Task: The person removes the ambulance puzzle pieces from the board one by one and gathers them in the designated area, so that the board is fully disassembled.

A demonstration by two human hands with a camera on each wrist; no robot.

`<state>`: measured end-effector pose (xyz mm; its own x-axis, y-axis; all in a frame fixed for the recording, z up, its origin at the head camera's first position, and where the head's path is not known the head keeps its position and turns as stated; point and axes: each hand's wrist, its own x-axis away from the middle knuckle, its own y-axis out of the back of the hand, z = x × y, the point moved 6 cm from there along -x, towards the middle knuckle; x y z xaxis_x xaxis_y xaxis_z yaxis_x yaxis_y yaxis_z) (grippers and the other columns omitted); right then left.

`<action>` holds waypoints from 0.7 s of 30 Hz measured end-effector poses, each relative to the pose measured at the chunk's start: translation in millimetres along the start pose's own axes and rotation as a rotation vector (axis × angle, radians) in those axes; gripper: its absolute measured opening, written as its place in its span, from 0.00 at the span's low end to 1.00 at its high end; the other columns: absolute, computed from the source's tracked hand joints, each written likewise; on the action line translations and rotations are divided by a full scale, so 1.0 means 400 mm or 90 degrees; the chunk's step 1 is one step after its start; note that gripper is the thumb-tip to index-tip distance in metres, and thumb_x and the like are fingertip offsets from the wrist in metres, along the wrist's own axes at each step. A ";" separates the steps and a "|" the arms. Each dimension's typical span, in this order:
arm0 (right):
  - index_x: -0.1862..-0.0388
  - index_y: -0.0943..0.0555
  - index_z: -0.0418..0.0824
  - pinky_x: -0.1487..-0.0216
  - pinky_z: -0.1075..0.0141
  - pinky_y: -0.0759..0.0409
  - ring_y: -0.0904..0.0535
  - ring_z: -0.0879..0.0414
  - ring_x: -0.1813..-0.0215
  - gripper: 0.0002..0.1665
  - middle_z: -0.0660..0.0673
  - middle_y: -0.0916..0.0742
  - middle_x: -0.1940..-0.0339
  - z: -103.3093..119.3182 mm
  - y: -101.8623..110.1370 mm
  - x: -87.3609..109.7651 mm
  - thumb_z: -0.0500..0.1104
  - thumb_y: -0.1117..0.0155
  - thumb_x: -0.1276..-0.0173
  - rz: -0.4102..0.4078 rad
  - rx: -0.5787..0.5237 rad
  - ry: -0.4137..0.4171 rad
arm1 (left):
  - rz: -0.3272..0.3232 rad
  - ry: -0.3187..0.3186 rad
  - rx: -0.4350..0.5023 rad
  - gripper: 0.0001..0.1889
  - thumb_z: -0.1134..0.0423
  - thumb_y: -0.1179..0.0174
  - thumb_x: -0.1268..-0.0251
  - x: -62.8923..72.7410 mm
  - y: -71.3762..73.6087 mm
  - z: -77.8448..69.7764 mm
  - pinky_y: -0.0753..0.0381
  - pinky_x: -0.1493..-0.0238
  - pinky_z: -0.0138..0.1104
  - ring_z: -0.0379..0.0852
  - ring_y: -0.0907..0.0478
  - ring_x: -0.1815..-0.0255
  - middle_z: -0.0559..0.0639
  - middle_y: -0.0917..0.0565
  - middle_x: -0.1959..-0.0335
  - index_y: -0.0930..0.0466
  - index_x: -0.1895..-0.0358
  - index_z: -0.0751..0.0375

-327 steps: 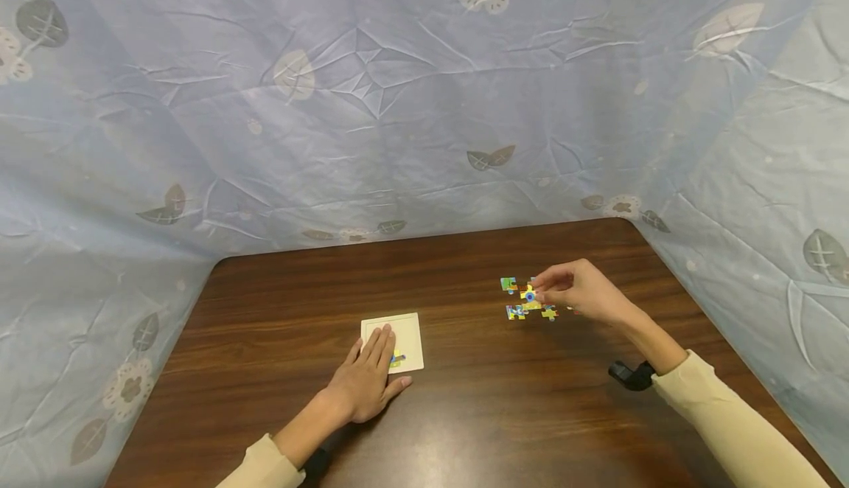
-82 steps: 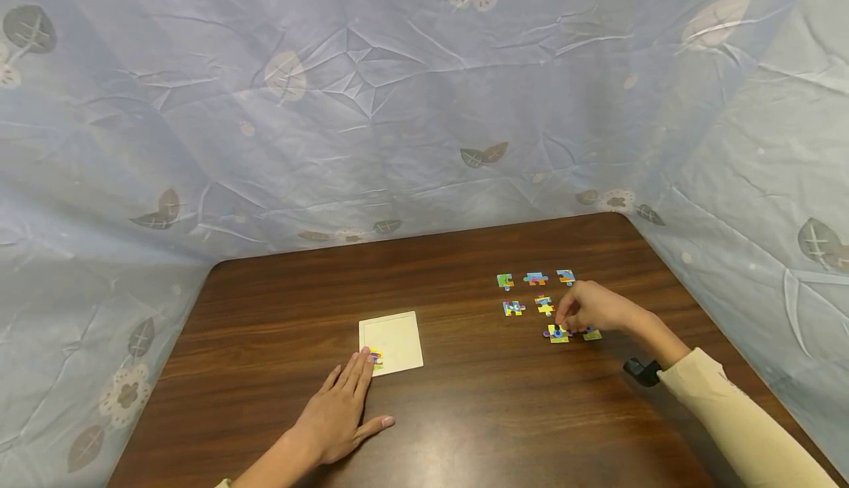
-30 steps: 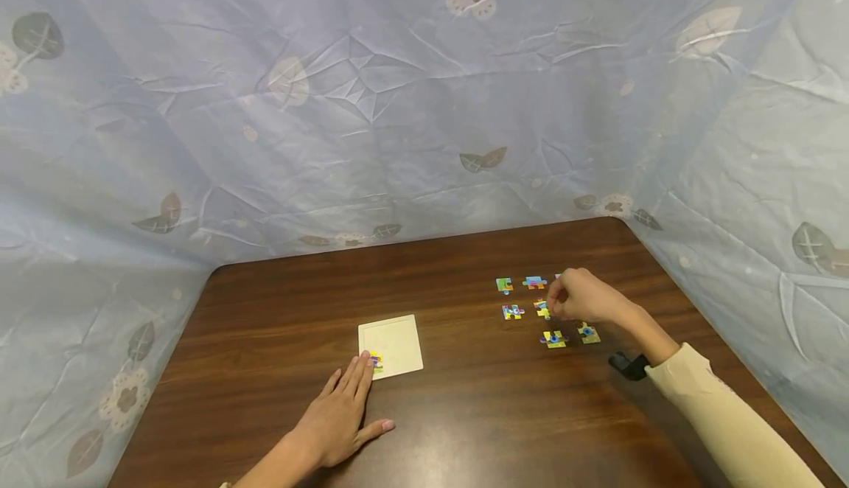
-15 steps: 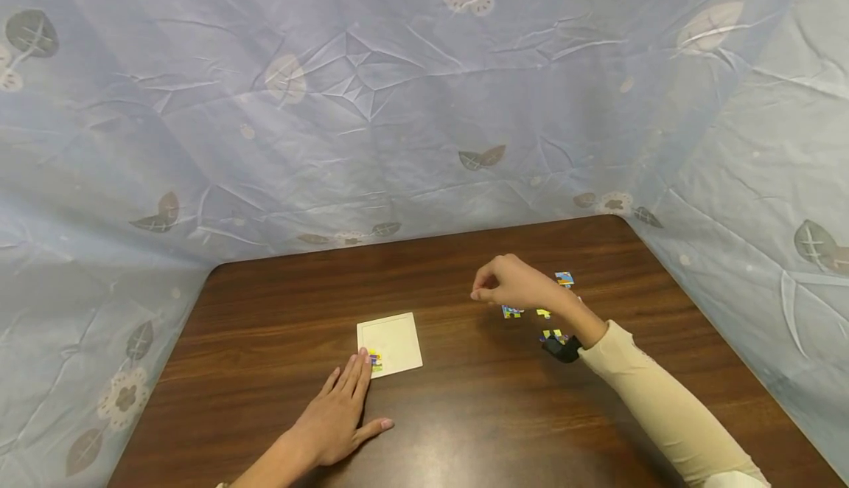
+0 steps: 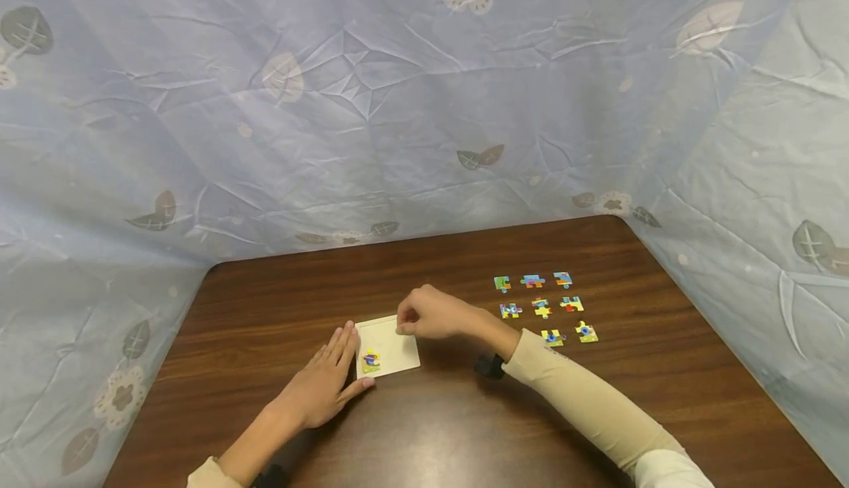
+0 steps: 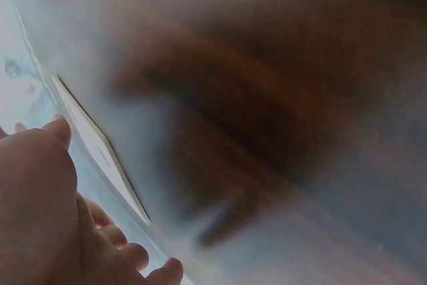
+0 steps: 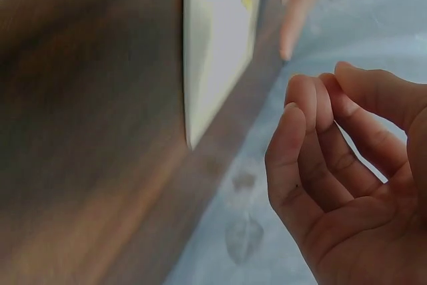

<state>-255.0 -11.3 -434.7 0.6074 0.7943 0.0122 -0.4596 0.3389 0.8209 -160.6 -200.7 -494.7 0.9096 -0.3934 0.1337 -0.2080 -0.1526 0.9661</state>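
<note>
My left hand [image 5: 318, 382] lies with fingers straight along the left edge of a cream square puzzle board [image 5: 395, 359]; its thumb reaches the near left corner. One colourful jigsaw piece [image 5: 371, 360] sits in that corner of the board. My right hand [image 5: 434, 312] is over the board's far right corner, palm down. In the right wrist view its fingers [image 7: 323, 108] are curled with the tips gathered near the thumb, and nothing shows between them. The left wrist view catches the left hand [image 6: 50, 211] beside the thin edge of the board; the rest is blurred.
Right of the board, several loose jigsaw pieces lie apart in rough rows, among them a green one [image 5: 502, 283] and a yellow one [image 5: 587, 332]. The dark wooden table [image 5: 285, 311] ends at a pale patterned curtain [image 5: 371, 141] behind and at the sides.
Earlier, the right hand spread the pieces into rows. It has since swung left from them to the board. The left hand has drawn back left, uncovering the piece in the board.
</note>
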 end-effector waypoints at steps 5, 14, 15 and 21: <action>0.64 0.09 0.41 0.68 0.78 0.22 0.24 0.68 0.72 0.08 0.54 0.10 0.70 0.019 -0.071 -0.033 0.43 0.30 0.25 0.031 0.002 0.017 | -0.001 -0.006 -0.004 0.47 0.36 0.52 0.19 -0.010 0.004 0.012 0.42 0.17 0.63 0.66 0.54 0.12 0.65 0.56 0.12 0.54 0.15 0.68; 0.56 0.12 0.38 0.64 0.80 0.23 0.23 0.69 0.70 0.09 0.52 0.11 0.68 0.038 -0.149 -0.079 0.42 0.26 0.30 0.064 0.065 0.007 | -0.005 -0.020 -0.003 0.43 0.39 0.52 0.17 -0.018 0.002 0.012 0.42 0.17 0.63 0.64 0.52 0.12 0.63 0.51 0.12 0.51 0.15 0.66; 0.55 0.13 0.38 0.64 0.80 0.24 0.24 0.68 0.70 0.10 0.52 0.12 0.68 0.041 -0.154 -0.082 0.42 0.25 0.30 0.066 0.074 0.008 | -0.003 -0.020 -0.006 0.43 0.39 0.52 0.17 -0.018 0.001 0.012 0.42 0.17 0.63 0.64 0.52 0.12 0.63 0.51 0.12 0.51 0.15 0.65; 0.54 0.14 0.38 0.66 0.78 0.25 0.26 0.67 0.70 0.13 0.55 0.17 0.71 0.051 -0.172 -0.088 0.42 0.23 0.34 0.073 0.105 -0.003 | 0.012 -0.021 -0.009 0.42 0.40 0.54 0.16 -0.020 -0.010 0.015 0.44 0.16 0.64 0.66 0.51 0.12 0.64 0.51 0.12 0.50 0.16 0.67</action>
<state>-231.6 -73.1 -480.0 0.5604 0.8204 0.1139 -0.4138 0.1582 0.8965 -169.2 -202.2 -501.0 0.8932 -0.4259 0.1443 -0.2192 -0.1321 0.9667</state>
